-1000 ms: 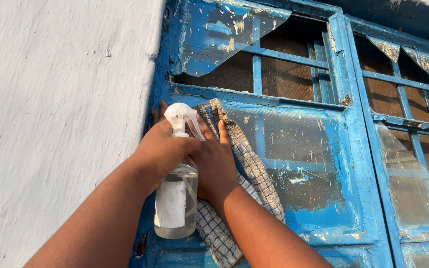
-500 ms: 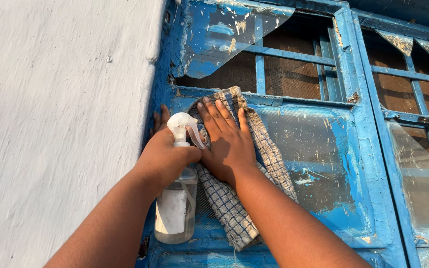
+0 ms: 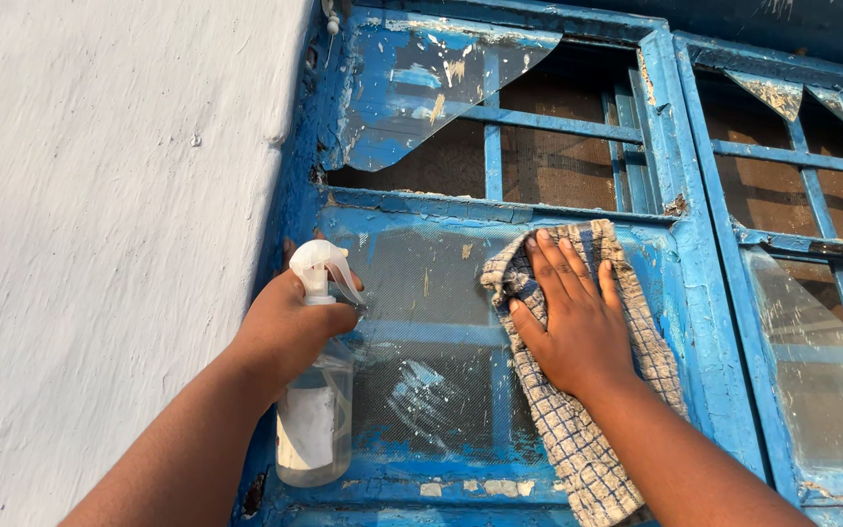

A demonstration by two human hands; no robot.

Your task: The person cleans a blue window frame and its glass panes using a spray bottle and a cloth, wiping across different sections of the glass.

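Note:
My left hand [image 3: 285, 327] grips the neck of a clear spray bottle [image 3: 312, 415] with a white trigger head, held upright against the left edge of a blue window frame [image 3: 500, 210]. My right hand [image 3: 573, 317] lies flat, fingers spread, on a checked grey and blue cloth [image 3: 587, 429] pressed against the lower glass pane [image 3: 431, 342]. The cloth hangs down below my wrist. The pane is dirty with paint flecks and streaks.
A rough white wall [image 3: 100, 244] fills the left side. Above the pane a broken shard of glass [image 3: 421, 78] sits in the upper opening, with blue bars and brown mesh behind. A second blue window [image 3: 802, 244] with cracked glass stands to the right.
My right hand has slid the cloth from the pane's upper left across to its right side. The left hand and bottle have stayed near the left frame edge.

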